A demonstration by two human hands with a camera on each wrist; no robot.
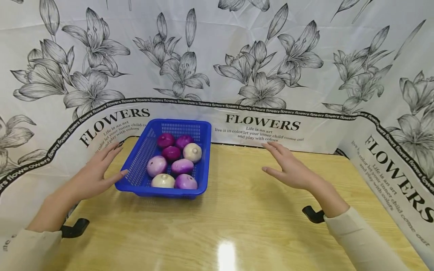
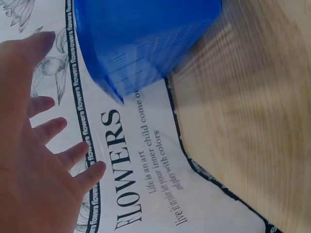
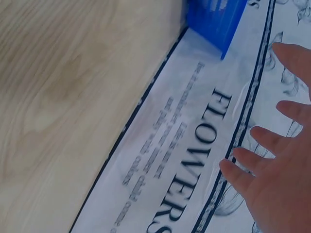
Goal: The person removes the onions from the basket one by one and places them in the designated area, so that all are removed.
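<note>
A blue plastic basket (image 1: pixel 135 187) with slotted walls stands on the table, left of the middle in the head view. Several onions lie in it: dark purple ones (image 1: pixel 165 140) at the back, paler purple ones (image 1: pixel 186 182) nearer the front, and white ones (image 1: pixel 192 153) among them. My left hand (image 1: pixel 98 175) is at the basket's left side with its fingers spread, its thumb tip overlapping the rim in the head view; the palm holds nothing. Well to the right of the basket, my right hand (image 1: pixel 291 171) hovers over the table, fingers extended and nothing in it.
The light wooden table (image 1: pixel 237 210) carries the basket. Behind it and along both sides hangs a white cloth (image 1: pixel 217 82) printed with flowers and lettering. A black strap end (image 1: pixel 313 214) sticks out at the right wrist, and another strap end (image 1: pixel 76 228) at the left.
</note>
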